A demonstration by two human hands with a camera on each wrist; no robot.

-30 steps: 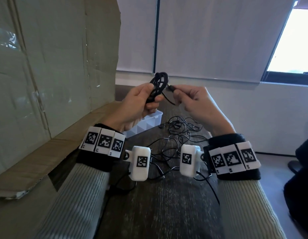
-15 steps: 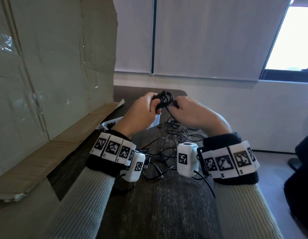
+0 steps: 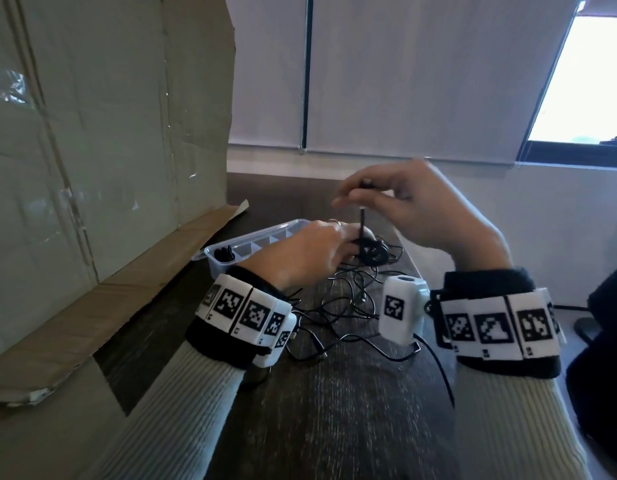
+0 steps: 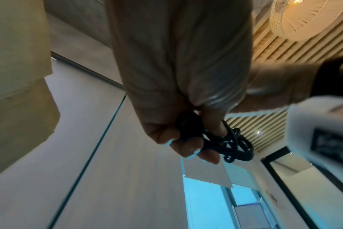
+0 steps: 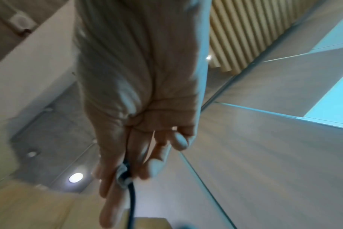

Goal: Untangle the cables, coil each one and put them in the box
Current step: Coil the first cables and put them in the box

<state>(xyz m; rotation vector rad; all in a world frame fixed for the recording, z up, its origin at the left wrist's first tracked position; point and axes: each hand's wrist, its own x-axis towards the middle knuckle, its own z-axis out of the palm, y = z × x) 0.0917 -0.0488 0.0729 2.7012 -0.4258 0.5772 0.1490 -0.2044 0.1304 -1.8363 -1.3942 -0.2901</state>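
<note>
While her left hand [image 3: 310, 252] gripped the limp, light coil [image 3: 371, 252], her right hand [image 3: 414, 206] pinched its stiff plug end [image 3: 366, 183] above, the surest hold.

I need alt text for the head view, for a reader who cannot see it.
The left hand grips a coiled black cable above a dark table while the right hand pinches its free end upward. A clear compartment box and loose tangled cables lie nearby.

Cream ribbed sleeves [image 3: 182, 410], black wristbands [image 3: 501, 362] with square-coded white tags, 2 white wrist cameras [image 3: 400, 310].
</note>
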